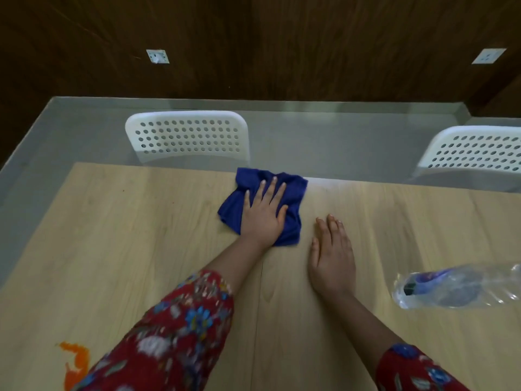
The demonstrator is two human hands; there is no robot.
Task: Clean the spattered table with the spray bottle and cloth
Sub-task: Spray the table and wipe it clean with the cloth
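A dark blue cloth [293, 190] lies crumpled on the light wooden table [141, 235] near its far edge. My left hand [263, 214] presses flat on the cloth with straight, spread fingers. My right hand [332, 255] rests flat on the bare table just right of the cloth, holding nothing. A clear plastic spray bottle [462, 287] with a blue top lies on its side at the right edge, apart from both hands. An orange spatter [74, 362] marks the table at the near left, partly hidden by my left sleeve.
Two white perforated chairs stand behind the table, one at centre left [187, 136] and one at the far right [473, 153]. Grey floor and a dark wooden wall lie beyond. A few tiny specks dot the table's left part.
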